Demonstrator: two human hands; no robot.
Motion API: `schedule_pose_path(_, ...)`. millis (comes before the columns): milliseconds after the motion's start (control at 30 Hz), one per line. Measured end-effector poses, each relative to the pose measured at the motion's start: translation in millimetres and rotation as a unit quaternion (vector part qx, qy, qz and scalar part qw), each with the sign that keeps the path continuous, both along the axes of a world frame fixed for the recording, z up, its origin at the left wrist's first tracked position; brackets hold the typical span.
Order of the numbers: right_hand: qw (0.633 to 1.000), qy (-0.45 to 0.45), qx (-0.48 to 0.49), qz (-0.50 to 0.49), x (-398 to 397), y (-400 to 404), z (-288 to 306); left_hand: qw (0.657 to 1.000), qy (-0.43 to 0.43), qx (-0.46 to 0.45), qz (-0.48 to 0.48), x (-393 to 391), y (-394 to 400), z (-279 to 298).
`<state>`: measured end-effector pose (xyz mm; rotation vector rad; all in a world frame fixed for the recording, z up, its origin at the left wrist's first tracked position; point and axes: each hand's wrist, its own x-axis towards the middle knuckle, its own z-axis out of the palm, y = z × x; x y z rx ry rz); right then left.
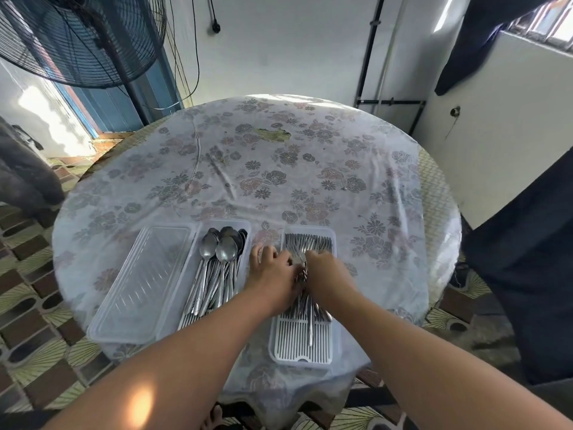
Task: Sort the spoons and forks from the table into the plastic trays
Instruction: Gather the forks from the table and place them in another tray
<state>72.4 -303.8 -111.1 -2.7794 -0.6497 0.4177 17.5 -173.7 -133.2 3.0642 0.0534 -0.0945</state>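
Observation:
Two clear plastic trays sit near the front of a round table. The left tray (245, 226) holds a pile of metal spoons (221, 259), bowls pointing away from me. The right tray (302, 352), with a white slotted insert, holds a heap of forks (308, 243), tines away from me. Both hands are over the fork tray. My left hand (269, 271) and my right hand (325, 271) close together round the fork handles at mid-tray, and their fingertips are hidden among the metal.
A clear lid (139, 283) lies flat to the left of the spoon tray. The floral tablecloth (279, 169) has a torn patch near the far middle. A standing fan (77, 38) is at the back left, and dark cloth (527, 259) hangs at the right.

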Motion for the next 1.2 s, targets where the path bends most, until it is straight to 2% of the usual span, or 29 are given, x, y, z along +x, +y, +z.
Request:
schedule_pose_path(267,0.999,-0.004,-0.044,0.021,12,8,-1,0.999,0.008,0.039,-0.021,5,4,9)
schedule_pose_path(433,0.994,0.011,-0.103,0.036,22,16,-2,0.992,0.059,0.100,-0.039,23,5,14)
schedule_pose_path(567,0.994,0.010,-0.108,0.018,34,21,-2,0.994,0.057,0.087,-0.019,32,4,15)
schedule_pose_path(767,0.994,-0.011,-0.100,0.049,34,17,1,0.998,0.037,0.020,-0.055,24,5,2)
schedule_pose_path(867,0.988,-0.062,-0.105,0.095,31,9,-5,0.998,0.030,0.005,-0.061,25,8,6)
schedule_pose_path(1000,0.972,-0.162,-0.135,0.099,27,4,-12,0.998,0.020,0.044,-0.048,25,12,9)
schedule_pose_path(1200,0.987,-0.124,-0.088,0.058,25,-4,-22,0.999,0.004,0.051,-0.014,23,6,4)
